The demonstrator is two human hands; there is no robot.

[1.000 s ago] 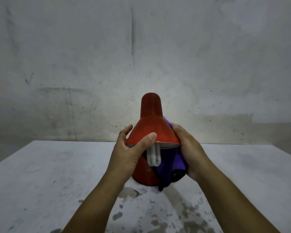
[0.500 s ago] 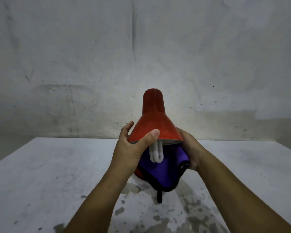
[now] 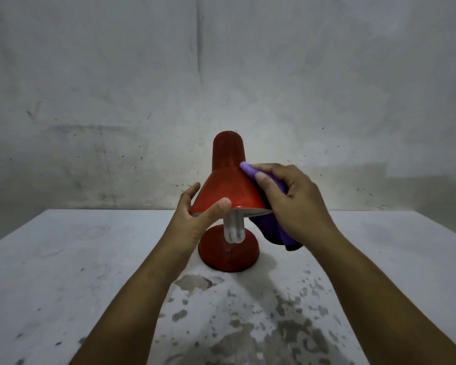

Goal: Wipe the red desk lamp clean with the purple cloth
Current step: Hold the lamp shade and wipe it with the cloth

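The red desk lamp (image 3: 228,184) stands in the middle of the table, its cone shade facing me with a white bulb (image 3: 234,229) hanging beneath and its round red base (image 3: 229,255) below. My left hand (image 3: 195,219) grips the shade's lower left rim, thumb on the front. My right hand (image 3: 291,204) holds the purple cloth (image 3: 270,225) pressed against the shade's right side, one corner of the cloth reaching up to the shade's neck. The rest of the cloth hangs below my palm.
The white table (image 3: 63,272) is worn, with grey patches of chipped paint near my forearms. A stained grey wall (image 3: 221,75) rises right behind its far edge.
My right hand has risen with the cloth from under the shade, in front of the base, to the shade's upper right side. The base is now uncovered. My left hand kept its grip.
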